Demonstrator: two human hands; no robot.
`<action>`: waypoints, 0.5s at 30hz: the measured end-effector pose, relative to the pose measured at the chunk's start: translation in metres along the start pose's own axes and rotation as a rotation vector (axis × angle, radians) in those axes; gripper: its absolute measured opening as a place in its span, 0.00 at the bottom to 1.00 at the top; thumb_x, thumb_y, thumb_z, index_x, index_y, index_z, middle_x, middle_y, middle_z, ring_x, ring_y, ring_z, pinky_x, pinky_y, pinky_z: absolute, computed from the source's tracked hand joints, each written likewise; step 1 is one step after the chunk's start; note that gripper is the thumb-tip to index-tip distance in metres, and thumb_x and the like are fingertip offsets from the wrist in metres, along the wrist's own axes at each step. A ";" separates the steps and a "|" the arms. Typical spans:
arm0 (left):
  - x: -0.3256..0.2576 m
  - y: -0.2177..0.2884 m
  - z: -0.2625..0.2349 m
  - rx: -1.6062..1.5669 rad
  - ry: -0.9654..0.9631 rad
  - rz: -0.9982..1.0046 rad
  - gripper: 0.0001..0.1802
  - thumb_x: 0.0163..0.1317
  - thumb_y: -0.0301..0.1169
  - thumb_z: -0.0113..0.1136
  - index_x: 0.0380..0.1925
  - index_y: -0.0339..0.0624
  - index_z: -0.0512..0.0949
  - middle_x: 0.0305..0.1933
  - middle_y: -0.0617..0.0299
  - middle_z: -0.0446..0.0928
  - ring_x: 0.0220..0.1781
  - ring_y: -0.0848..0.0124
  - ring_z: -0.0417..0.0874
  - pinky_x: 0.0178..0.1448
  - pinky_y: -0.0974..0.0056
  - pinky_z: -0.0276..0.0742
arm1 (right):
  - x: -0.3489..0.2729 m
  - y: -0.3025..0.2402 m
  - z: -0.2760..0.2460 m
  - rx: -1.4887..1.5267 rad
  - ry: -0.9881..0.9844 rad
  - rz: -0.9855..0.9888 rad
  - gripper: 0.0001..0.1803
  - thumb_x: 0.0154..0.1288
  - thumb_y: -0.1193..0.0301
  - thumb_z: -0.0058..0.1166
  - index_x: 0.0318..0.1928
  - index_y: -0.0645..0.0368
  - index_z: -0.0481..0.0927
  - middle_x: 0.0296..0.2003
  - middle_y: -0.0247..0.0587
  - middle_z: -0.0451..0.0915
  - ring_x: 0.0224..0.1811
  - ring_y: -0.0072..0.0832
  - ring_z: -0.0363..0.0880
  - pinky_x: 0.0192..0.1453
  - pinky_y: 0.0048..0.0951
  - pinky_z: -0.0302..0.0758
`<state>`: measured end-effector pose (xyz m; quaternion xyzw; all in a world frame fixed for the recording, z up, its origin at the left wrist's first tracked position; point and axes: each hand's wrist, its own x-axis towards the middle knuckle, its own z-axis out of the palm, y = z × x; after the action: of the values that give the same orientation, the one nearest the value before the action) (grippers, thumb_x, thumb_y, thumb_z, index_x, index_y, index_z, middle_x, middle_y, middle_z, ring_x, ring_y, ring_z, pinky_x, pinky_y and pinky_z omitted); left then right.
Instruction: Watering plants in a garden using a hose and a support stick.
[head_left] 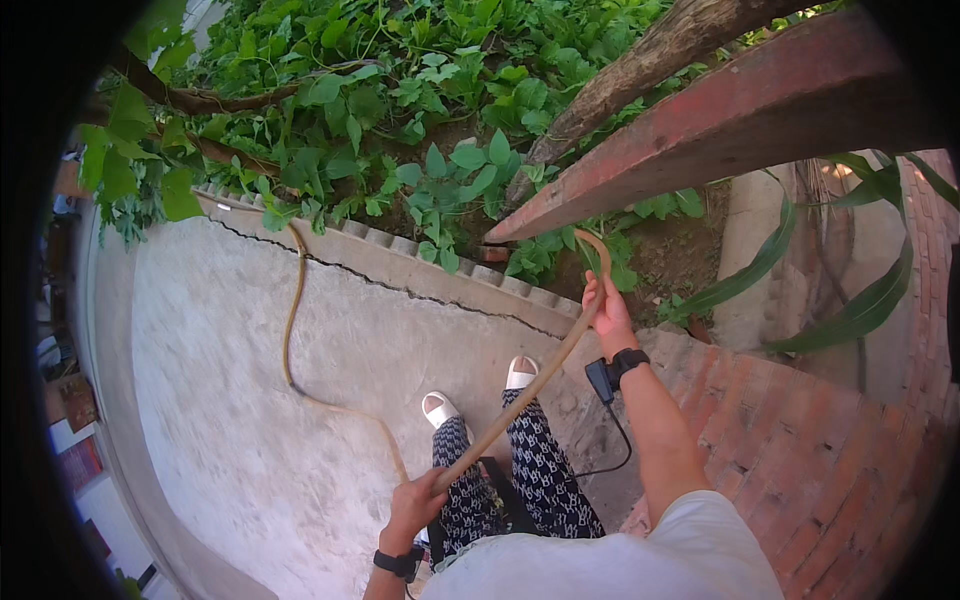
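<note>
A tan garden hose (530, 385) runs slantwise between my two hands, in front of my legs. My left hand (411, 505) is closed around it near my left knee; from there a slack length trails over the concrete toward the planted bed. Farther up and to the right, my right hand (609, 310) grips the hose near its upper end, which curves over beside the foot of a red post. No water shows at that end. Both wrists wear black straps, and a small dark box with a cable sits at the right one.
Leafy green plants (470, 90) fill a bed behind a low scalloped edging (400, 247). A thick red post (690, 130) and a wooden pole (640, 80) slant over it. Red brick paving (800, 450) lies to the right, with long leaves (850, 320) hanging above. A crack crosses the concrete (220, 370).
</note>
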<state>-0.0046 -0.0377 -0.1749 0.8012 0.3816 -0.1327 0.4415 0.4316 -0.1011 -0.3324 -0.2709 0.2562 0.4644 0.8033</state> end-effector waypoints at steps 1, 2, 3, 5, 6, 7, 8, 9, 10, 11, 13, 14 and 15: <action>-0.004 0.008 0.000 -0.002 0.005 0.004 0.17 0.42 0.31 0.55 0.37 0.49 0.72 0.22 0.53 0.74 0.25 0.56 0.75 0.29 0.58 0.71 | -0.008 -0.008 0.005 -0.015 0.036 -0.038 0.11 0.58 0.69 0.46 0.40 0.60 0.67 0.37 0.40 0.73 0.28 0.21 0.72 0.27 0.19 0.70; -0.008 0.013 0.000 0.000 0.015 0.010 0.17 0.42 0.31 0.55 0.37 0.49 0.72 0.22 0.53 0.74 0.25 0.56 0.75 0.29 0.58 0.71 | -0.016 -0.016 0.012 -0.030 0.071 -0.074 0.10 0.58 0.69 0.45 0.39 0.60 0.67 0.36 0.41 0.73 0.27 0.21 0.71 0.26 0.20 0.70; -0.012 0.018 0.002 0.006 0.016 0.025 0.16 0.42 0.31 0.55 0.36 0.49 0.72 0.22 0.53 0.74 0.25 0.57 0.75 0.28 0.58 0.71 | -0.020 -0.025 0.010 -0.039 0.054 -0.071 0.11 0.58 0.69 0.45 0.40 0.59 0.67 0.36 0.41 0.73 0.28 0.21 0.71 0.27 0.20 0.70; -0.014 0.029 0.004 0.014 0.015 0.034 0.16 0.42 0.31 0.56 0.35 0.49 0.72 0.21 0.53 0.74 0.25 0.57 0.75 0.28 0.58 0.71 | -0.030 -0.040 0.012 -0.048 0.051 -0.068 0.11 0.58 0.69 0.45 0.41 0.59 0.67 0.37 0.41 0.73 0.29 0.21 0.71 0.27 0.20 0.70; -0.014 0.036 0.003 0.027 0.025 0.025 0.15 0.42 0.31 0.56 0.34 0.48 0.73 0.21 0.53 0.74 0.24 0.57 0.75 0.28 0.58 0.71 | -0.034 -0.048 0.013 -0.056 0.053 -0.066 0.12 0.58 0.70 0.44 0.42 0.60 0.67 0.37 0.40 0.73 0.29 0.21 0.72 0.27 0.21 0.69; -0.018 0.043 0.005 0.037 0.039 0.012 0.14 0.42 0.32 0.57 0.33 0.48 0.73 0.21 0.53 0.74 0.24 0.57 0.75 0.27 0.58 0.70 | -0.041 -0.056 0.018 -0.030 -0.009 -0.006 0.12 0.58 0.71 0.44 0.43 0.60 0.67 0.37 0.38 0.73 0.31 0.20 0.72 0.26 0.21 0.68; -0.020 0.050 0.005 0.036 0.047 0.005 0.14 0.42 0.32 0.57 0.33 0.48 0.73 0.21 0.53 0.74 0.24 0.57 0.75 0.27 0.58 0.70 | -0.047 -0.064 0.023 -0.033 -0.013 0.003 0.12 0.58 0.71 0.44 0.43 0.60 0.67 0.37 0.38 0.73 0.31 0.20 0.72 0.26 0.21 0.68; -0.021 0.056 0.003 0.043 0.089 0.002 0.12 0.42 0.31 0.57 0.31 0.47 0.74 0.20 0.52 0.73 0.24 0.56 0.75 0.27 0.58 0.70 | -0.054 -0.072 0.027 -0.100 -0.030 -0.041 0.12 0.58 0.71 0.44 0.43 0.60 0.67 0.37 0.37 0.73 0.31 0.20 0.72 0.26 0.21 0.68; -0.021 0.063 0.001 0.050 0.132 0.002 0.10 0.42 0.31 0.57 0.28 0.46 0.75 0.19 0.52 0.73 0.24 0.56 0.75 0.27 0.59 0.70 | -0.059 -0.079 0.033 -0.166 -0.050 -0.087 0.12 0.58 0.71 0.43 0.43 0.60 0.67 0.38 0.36 0.73 0.31 0.20 0.72 0.26 0.22 0.68; -0.024 0.069 0.001 0.034 0.157 -0.005 0.09 0.42 0.30 0.57 0.28 0.46 0.75 0.19 0.52 0.73 0.23 0.56 0.75 0.27 0.58 0.70 | -0.068 -0.082 0.041 -0.183 -0.018 -0.117 0.10 0.59 0.71 0.42 0.41 0.59 0.68 0.38 0.33 0.73 0.30 0.19 0.72 0.25 0.21 0.68; -0.026 0.080 0.001 0.030 0.201 -0.009 0.10 0.42 0.30 0.56 0.28 0.46 0.75 0.20 0.52 0.73 0.24 0.55 0.75 0.27 0.58 0.70 | -0.072 -0.093 0.045 -0.187 -0.038 -0.108 0.11 0.58 0.70 0.43 0.42 0.59 0.68 0.34 0.32 0.72 0.28 0.18 0.70 0.24 0.21 0.67; -0.026 0.086 0.001 0.027 0.239 -0.008 0.10 0.41 0.29 0.56 0.29 0.46 0.75 0.20 0.52 0.73 0.24 0.55 0.75 0.27 0.58 0.70 | -0.074 -0.100 0.047 -0.190 -0.053 -0.106 0.11 0.58 0.70 0.43 0.42 0.59 0.68 0.31 0.30 0.72 0.26 0.17 0.69 0.24 0.20 0.67; -0.026 0.092 0.000 0.010 0.265 0.027 0.11 0.40 0.28 0.56 0.29 0.46 0.75 0.21 0.51 0.73 0.25 0.55 0.75 0.28 0.58 0.70 | -0.077 -0.109 0.050 -0.191 -0.059 -0.107 0.11 0.58 0.70 0.43 0.42 0.59 0.68 0.31 0.30 0.72 0.26 0.17 0.69 0.24 0.20 0.67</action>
<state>0.0446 -0.0794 -0.1049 0.8191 0.4249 -0.0218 0.3848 0.5029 -0.1602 -0.2241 -0.3459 0.1724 0.4511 0.8045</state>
